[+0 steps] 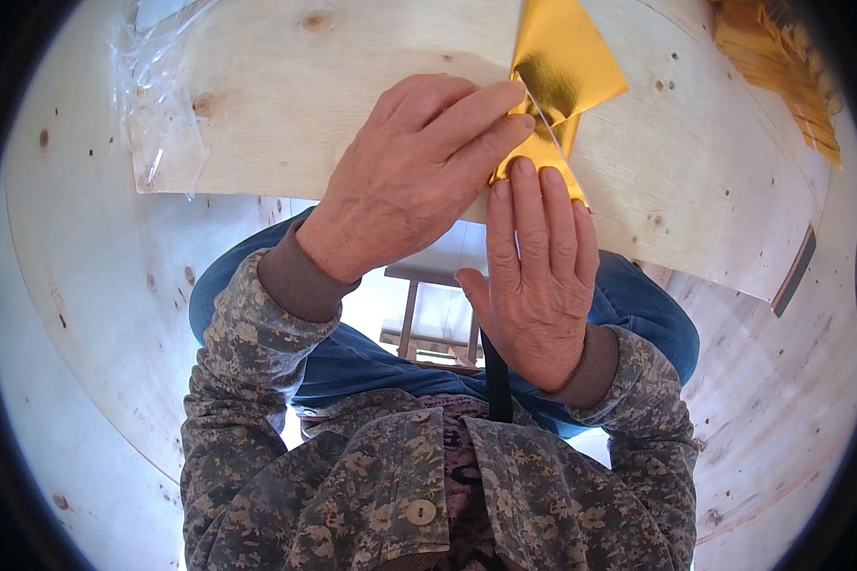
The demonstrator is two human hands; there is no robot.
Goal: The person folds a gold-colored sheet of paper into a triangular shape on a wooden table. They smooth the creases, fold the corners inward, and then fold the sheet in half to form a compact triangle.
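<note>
A shiny gold foil sheet (581, 62), folded along a slanting crease that shows a thin white edge, lies on the wooden board (352, 52) ahead of me. My left hand (414, 171) reaches it from the left, its fingers bent together with the tips at the crease; the thumb is hidden behind them. Stretched out flat, the fingers of my right hand (543, 266) rest on the sheet's near end. The right thumb sticks out to the left, away from the foil.
Crumpled clear plastic film (162, 105) lies on the board's left end. More gold foil pieces (781, 71) are stacked at the far right. A dark strip (793, 271) sits at the board's near right corner. My knees (652, 305) are under the board's near edge.
</note>
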